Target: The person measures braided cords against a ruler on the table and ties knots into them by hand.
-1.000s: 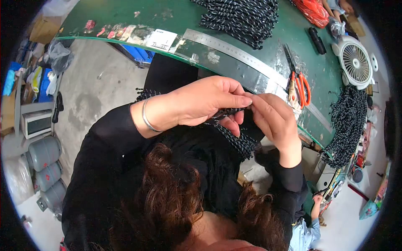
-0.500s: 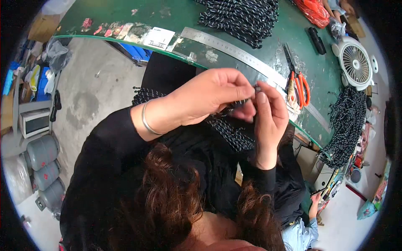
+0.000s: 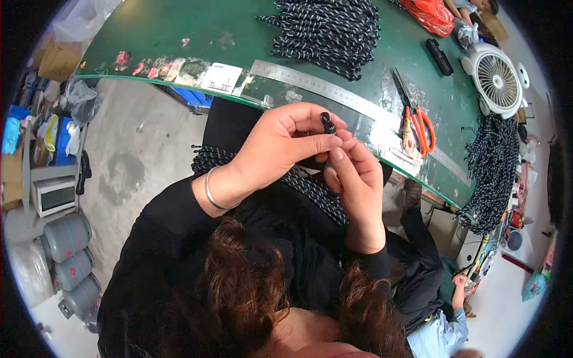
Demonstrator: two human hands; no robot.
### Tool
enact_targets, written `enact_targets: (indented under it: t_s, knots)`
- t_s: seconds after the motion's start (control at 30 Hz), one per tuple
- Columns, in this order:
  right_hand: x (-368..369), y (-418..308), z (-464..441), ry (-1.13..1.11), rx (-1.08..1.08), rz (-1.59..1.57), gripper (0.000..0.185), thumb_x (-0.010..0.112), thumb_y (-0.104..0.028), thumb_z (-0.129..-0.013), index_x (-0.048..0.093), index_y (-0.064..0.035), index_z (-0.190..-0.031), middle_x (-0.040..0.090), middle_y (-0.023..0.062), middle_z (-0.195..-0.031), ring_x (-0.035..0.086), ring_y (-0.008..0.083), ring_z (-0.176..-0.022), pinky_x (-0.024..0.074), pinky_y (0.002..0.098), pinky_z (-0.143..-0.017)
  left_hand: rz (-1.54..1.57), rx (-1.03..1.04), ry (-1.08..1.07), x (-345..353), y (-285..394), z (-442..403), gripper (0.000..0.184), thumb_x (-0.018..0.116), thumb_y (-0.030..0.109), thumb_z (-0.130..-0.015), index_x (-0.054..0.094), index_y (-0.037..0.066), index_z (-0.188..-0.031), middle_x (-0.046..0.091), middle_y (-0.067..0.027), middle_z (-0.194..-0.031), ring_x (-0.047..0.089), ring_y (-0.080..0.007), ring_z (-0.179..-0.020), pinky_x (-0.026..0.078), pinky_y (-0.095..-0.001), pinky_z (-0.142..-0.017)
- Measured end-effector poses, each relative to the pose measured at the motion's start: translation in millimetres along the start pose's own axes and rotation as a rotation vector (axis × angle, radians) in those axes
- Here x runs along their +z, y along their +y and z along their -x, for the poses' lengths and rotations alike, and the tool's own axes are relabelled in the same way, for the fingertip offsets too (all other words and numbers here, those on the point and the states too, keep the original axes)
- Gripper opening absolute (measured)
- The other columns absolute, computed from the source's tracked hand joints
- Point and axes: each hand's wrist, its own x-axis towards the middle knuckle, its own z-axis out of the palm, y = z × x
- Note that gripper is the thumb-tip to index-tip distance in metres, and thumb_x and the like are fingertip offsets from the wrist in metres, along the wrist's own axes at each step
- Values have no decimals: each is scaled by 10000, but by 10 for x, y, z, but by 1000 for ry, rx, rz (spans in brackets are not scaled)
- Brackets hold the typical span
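Note:
A small looped end of black cord [image 3: 327,123] sticks up between my hands. My left hand [image 3: 280,143], with a silver bangle at its wrist, pinches the cord just under the loop. Thumb and fingertips of my right hand [image 3: 358,179] are closed against the same spot, touching my left fingertips; what they grip there is hidden. Below the hands, a bundle of black cords with white flecks [image 3: 316,194] lies across my lap, its other ends [image 3: 209,156] showing left of my wrist.
On the green table [image 3: 161,36] are a pile of cords [image 3: 325,36], a steel ruler [image 3: 316,85], orange-handled scissors [image 3: 422,128], a black tool [image 3: 439,57], a white fan [image 3: 496,80] and a red bag [image 3: 431,17]. More cords [image 3: 492,167] hang at the right edge. Other people sit lower right and upper right.
The looped cord end now shows upright above my left fingertips. My right hand has moved left and down, turning its thumb against the cord. The view has shifted slightly.

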Motion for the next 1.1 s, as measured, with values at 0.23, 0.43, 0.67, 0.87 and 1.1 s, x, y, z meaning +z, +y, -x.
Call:
enact_targets:
  t_s: [0.23, 0.43, 0.67, 0.87, 1.1]
  knots:
    - [57, -15, 47, 110, -370, 697, 160, 643, -53, -929, 670, 44, -1055, 687, 68, -860, 564, 133, -671, 445, 228, -617, -24, 10, 61, -65, -50, 0, 201, 653, -70, -860, 680, -15, -1051, 736, -138, -985, 680, -141, -823, 539, -210, -715]
    - [-27, -3, 15, 77, -402, 809, 136, 659, -49, -903, 695, 43, -996, 708, 100, -860, 557, 151, -633, 446, 257, -589, -285, -60, 13, -184, 67, -18, 126, 653, -22, -887, 699, -19, -1004, 743, -136, -921, 678, -128, -768, 525, -188, -678]
    - [-76, -119, -34, 6, -301, 829, 139, 659, -37, -909, 697, 66, -994, 688, 70, -861, 568, 135, -693, 450, 246, -649, -330, -107, 19, -289, 97, -12, 125, 632, 69, -939, 702, -23, -985, 739, -158, -887, 661, -121, -701, 508, -172, -641]
    - [-373, -173, -62, -22, -288, 807, 134, 651, -17, -902, 704, 59, -998, 692, 89, -853, 580, 154, -675, 455, 241, -646, -304, -110, 158, -467, 108, 62, 191, 618, 135, -970, 687, -35, -1023, 733, -181, -860, 645, -132, -646, 500, -180, -601]
    - [-549, -272, -71, 12, 179, -181, 198, 647, 30, -884, 691, 46, -1076, 691, 106, -858, 584, 174, -658, 461, 230, -644, -96, -110, 311, -624, 59, 100, 230, 616, 164, -981, 661, -49, -1055, 726, -212, -868, 652, -156, -651, 505, -194, -599]
